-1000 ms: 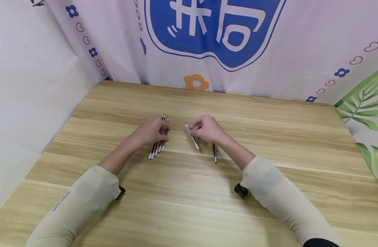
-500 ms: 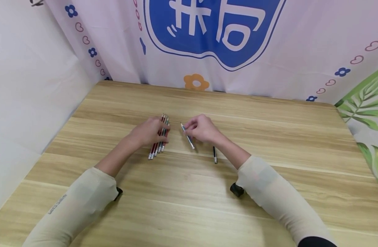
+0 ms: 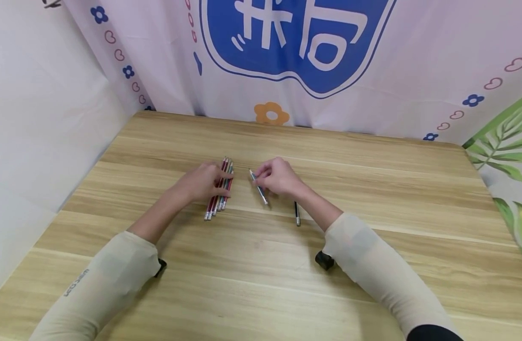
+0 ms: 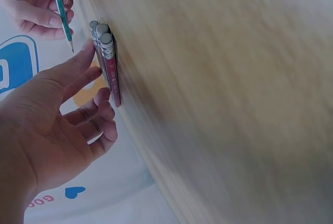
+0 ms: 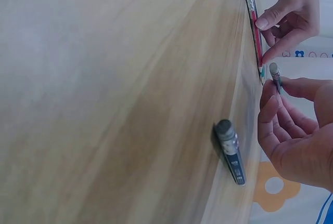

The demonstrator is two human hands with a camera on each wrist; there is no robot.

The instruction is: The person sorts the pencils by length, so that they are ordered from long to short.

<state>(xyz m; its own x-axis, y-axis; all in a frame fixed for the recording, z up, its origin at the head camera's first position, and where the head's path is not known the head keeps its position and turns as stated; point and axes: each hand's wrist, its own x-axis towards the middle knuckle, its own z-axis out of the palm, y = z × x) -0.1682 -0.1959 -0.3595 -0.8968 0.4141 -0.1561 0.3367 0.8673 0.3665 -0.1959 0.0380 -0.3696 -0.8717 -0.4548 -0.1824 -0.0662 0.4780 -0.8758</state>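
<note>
A row of several pencils (image 3: 218, 201), red and dark ones among them, lies side by side on the table with the eraser ends toward me. My left hand (image 3: 201, 181) rests over the row, thumb and forefinger stretched across it and touching the red pencil (image 5: 255, 31) at its right edge. To the right, my right hand (image 3: 279, 176) pinches a green pencil (image 4: 61, 13) between thumb and fingers, its point away from me and its eraser end (image 5: 274, 68) toward me. A black pencil (image 3: 296, 214) lies beyond the right wrist, its far part hidden by the forearm.
The wooden table (image 3: 243, 274) ends at the back against a printed cloth (image 3: 167, 61) with a blue emblem. A white sheet (image 3: 43, 118) hangs along the left side. Black wrist cameras (image 3: 324, 260) sit under both sleeves.
My right hand has moved a little left with the green pencil, closer to the row. My left hand has shifted slightly left, and the row stays in place.
</note>
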